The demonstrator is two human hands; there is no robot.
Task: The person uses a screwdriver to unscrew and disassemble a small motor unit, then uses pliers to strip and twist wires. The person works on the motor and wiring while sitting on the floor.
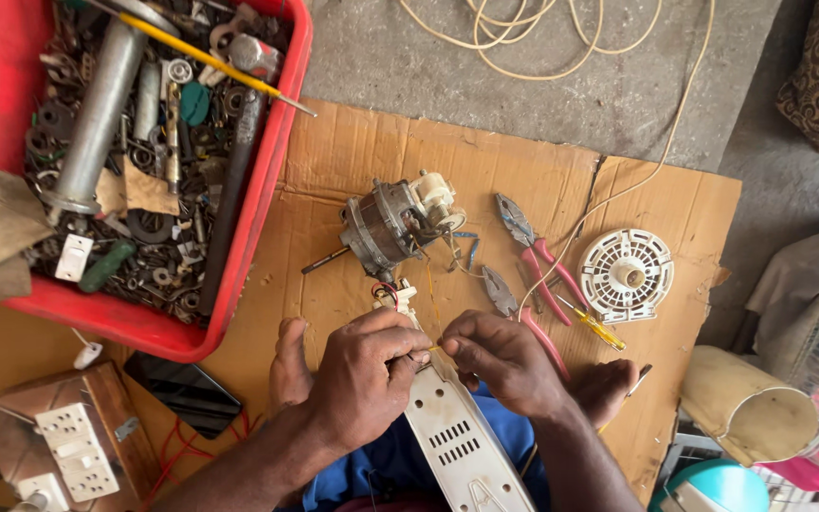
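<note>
A: What are the hands on?

B: A thin yellow wire (435,348), stretched between them just above the top end of a long white plastic housing (457,436) that lies along the person's lap, over the cardboard sheet (353,161) on the floor. The left hand (364,379) has its fingers (416,358) closed on the wire's end; the right hand (501,360) pinches the other side, thumb against forefinger.

A: How would it handle?

B: I'd judge it light, limp and easily kinked, with a slick sleeve, so a fingertip pinch near the bare end suits it, not a fistful. The housing looks stiff, hollow and light; it is best held by its long edges, away from the slotted vents.

A: And round about?

B: A small connector with red and black leads (392,292) sits just beyond the hands. Further out lie a fan motor (386,228), two red-handled pliers (533,256), a yellow-handled screwdriver (591,325) and a white round grille piece (627,275). A red crate of metal parts (267,190) stands at upper left.
</note>
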